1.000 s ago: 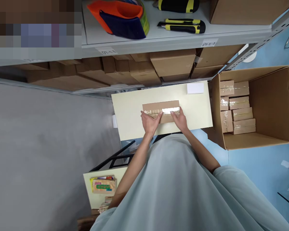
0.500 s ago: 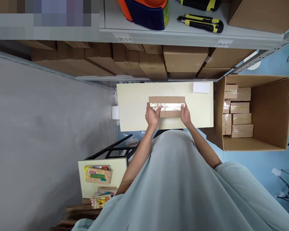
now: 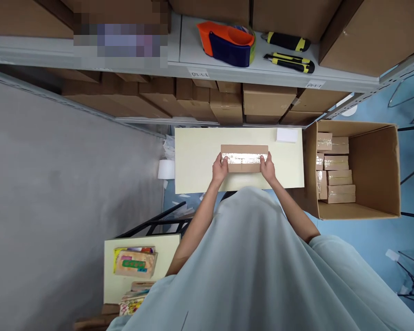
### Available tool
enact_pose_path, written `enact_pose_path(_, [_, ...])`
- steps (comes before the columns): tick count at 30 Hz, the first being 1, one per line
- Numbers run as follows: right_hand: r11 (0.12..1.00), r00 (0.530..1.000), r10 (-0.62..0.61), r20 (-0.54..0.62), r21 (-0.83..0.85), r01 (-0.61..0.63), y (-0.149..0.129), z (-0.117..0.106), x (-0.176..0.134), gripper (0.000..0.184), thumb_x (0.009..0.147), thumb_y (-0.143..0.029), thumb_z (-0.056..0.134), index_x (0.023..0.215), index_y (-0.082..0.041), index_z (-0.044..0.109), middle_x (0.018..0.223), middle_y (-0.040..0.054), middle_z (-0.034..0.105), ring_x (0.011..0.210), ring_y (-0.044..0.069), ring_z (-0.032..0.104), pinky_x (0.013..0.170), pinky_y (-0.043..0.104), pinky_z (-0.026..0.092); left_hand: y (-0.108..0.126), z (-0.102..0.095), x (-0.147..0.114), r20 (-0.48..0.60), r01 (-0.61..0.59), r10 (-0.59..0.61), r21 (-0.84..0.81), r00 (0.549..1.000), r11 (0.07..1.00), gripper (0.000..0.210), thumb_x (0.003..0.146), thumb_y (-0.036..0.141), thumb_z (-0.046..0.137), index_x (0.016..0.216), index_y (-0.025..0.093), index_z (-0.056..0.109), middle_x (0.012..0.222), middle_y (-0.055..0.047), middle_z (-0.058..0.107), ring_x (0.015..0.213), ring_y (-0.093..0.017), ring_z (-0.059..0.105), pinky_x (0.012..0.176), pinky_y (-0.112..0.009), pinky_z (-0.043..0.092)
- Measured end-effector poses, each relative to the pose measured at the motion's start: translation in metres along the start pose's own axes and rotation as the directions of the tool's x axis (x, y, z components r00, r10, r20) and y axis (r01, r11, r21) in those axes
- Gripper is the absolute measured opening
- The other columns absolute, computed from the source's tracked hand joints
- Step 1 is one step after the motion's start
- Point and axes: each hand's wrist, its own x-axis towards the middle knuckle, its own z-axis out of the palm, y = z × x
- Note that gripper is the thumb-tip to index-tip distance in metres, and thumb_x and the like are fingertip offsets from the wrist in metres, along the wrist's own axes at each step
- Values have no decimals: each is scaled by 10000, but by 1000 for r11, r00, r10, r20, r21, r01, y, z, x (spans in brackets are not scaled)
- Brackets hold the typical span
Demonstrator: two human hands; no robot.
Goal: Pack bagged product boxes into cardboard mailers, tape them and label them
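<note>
**Grip just went from lopsided to even**

OK, left to right from where I'm standing. There's a side table point(image 3: 167, 246) with colourful books point(image 3: 134, 263) piled on it, then some rounded white thing point(image 3: 166, 169) I can't identify, just off the left end of the main table point(image 3: 196, 161).

Next is the left hand point(image 3: 220, 170), and that's the news. A moment ago its thumb was well in along the tape strip point(image 3: 251, 157); now it's back at the left end of the small cardboard box point(image 3: 244, 159), thumb on top, pinching that end. Up on the shelf point(image 3: 234, 76) there's an orange-and-blue tape dispenser point(image 3: 226, 44), nobody touching it.

The box is over the middle of the table, long side running along it. Can't tell if it's resting there or lifted slightly. The tape looks like it goes end to end, but glare and thumbs hide bits.

Right hand point(image 3: 268, 169) is pinching the other end, thumb on top, same spot as last look.

What it means, if you ask me: no thumb on the middle of the tape now, so this reads more like holding the box evenly than smoothing it down.

Further right: two box cutters point(image 3: 286, 41) on the shelf, a little white box point(image 3: 286, 135) at the table's far right corner, and just beside the table a big open carton point(image 3: 376, 170) with taped boxes point(image 3: 341, 194) grouped on its left side.
</note>
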Motion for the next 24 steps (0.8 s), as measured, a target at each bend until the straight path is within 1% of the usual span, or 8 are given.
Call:
enact_pose_path(3, [999,999,-22,36,23,22,-1,-10,2,781,1049,-734,391,1560,-154,496,1451,198,710,1322,373,681,1119,511,549,3,-2,4,35,63,-61,-70,998,996,455,1033,391,546,1412,163,655,1420,-157,728,1331,-302,681,1207,-486,502])
enact_pose_path(5, [999,999,-34,24,30,33,-4,-17,0,723,1039,-705,437,1508,-163,534,1377,189,749,1250,373,713,1063,495,580,7,-4,5,51,66,-61,-94,997,993,447,996,336,572,1402,170,659,1421,-148,728,1328,-301,680,1216,-491,498])
enact_pose_path(8, [992,993,-108,-40,64,111,-10,-27,-4,645,1030,-633,500,1490,-180,525,1373,179,749,1247,358,714,1041,476,593,14,-9,7,57,6,1,-111,998,994,499,939,257,600,1434,210,642,1450,-108,718,1342,-285,667,1196,-483,525])
enact_pose_path(11, [969,971,-220,-97,95,229,-13,-36,-2,625,1003,-567,570,1495,-190,492,1418,188,717,1310,351,684,1081,492,576,19,-15,10,23,-81,85,-130,996,988,548,906,219,613,1454,233,637,1501,-93,686,1370,-272,648,1179,-472,546])
enact_pose_path(14, [947,955,-274,-115,139,288,-13,-38,3,600,971,-532,614,1461,-204,505,1438,191,699,1344,344,668,1124,517,553,19,-19,16,-13,-92,92,-155,996,984,516,875,201,615,1384,231,693,1516,-103,660,1341,-268,670,1164,-471,562])
enact_pose_path(19, [944,976,-195,-94,251,213,-8,-28,-3,517,930,-591,683,1294,-240,572,1411,169,720,1290,316,709,1156,533,548,4,-24,15,-15,56,-60,-219,998,974,442,828,180,605,1247,198,743,1397,-129,724,1254,-276,728,1149,-491,575])
enact_pose_path(22, [932,985,-143,-93,322,166,-3,-24,-15,496,959,-648,657,1238,-246,574,1400,165,725,1322,297,697,1157,517,555,-8,-26,6,-1,142,-147,-249,989,958,319,857,234,602,1139,203,748,1215,-105,790,1135,-268,765,1100,-507,605])
enact_pose_path(24, [935,990,-104,-94,330,130,2,-24,-22,478,979,-685,611,1176,-251,578,1380,164,733,1332,292,687,1131,508,574,-15,-26,-1,2,175,-183,-289,983,941,255,903,305,583,1073,208,747,1172,-95,797,1111,-259,763,1073,-497,621])
